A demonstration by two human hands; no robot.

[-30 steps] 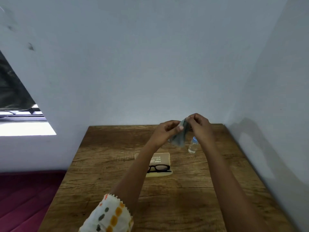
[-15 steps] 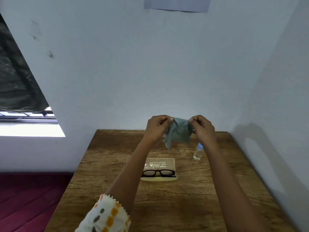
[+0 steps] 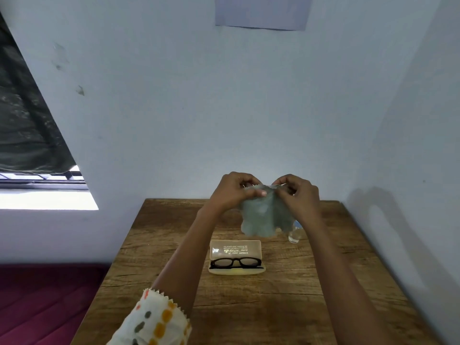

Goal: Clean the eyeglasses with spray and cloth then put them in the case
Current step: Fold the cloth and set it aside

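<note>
Black-framed eyeglasses point(image 3: 236, 262) lie in the open beige case point(image 3: 235, 248) at the middle of the wooden table point(image 3: 286, 302). Above and behind the case, my left hand point(image 3: 232, 191) and my right hand point(image 3: 297, 195) pinch the top edge of a grey-green cloth point(image 3: 263, 217), which hangs spread between them. A small clear spray bottle point(image 3: 294, 235) stands on the table to the right of the case, mostly hidden behind the cloth and my right wrist.
The table sits in a corner, with a pale wall behind it and another close on the right. A dark red floor point(image 3: 44, 302) lies past the left edge. A window with a dark curtain point(image 3: 22, 125) is at the far left.
The cloth went from bunched between my fingertips to spread out wider and hanging lower. My hands drew apart, then shifted closer along its top edge. The camera tilted up.
</note>
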